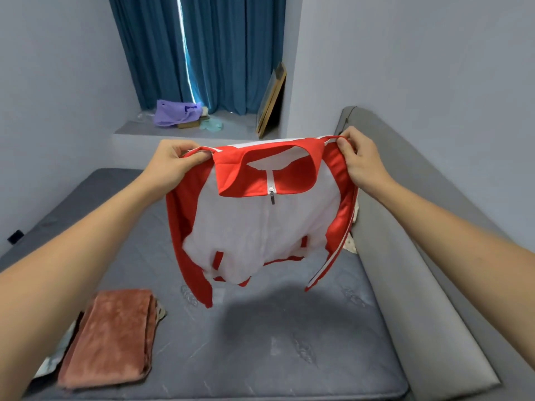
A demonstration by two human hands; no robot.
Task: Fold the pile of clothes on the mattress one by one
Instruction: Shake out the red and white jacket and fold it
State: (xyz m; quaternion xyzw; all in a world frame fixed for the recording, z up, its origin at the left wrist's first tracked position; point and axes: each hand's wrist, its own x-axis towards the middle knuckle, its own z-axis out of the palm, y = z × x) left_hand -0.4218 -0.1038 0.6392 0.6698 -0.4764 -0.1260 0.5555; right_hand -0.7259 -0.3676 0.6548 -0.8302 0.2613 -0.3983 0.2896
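red & white jacket (260, 224) is held up over the mattress (289, 342) w/ shoulders pinched by l hand (173, 163) & r hand (359, 160), folded pink towel (113, 337) near left.

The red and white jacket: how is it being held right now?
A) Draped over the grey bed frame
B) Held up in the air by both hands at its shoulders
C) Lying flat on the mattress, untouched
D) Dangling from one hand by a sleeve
B: the left hand and right hand each pinch a shoulder of the jacket, which hangs above the mattress with its zipper closed.
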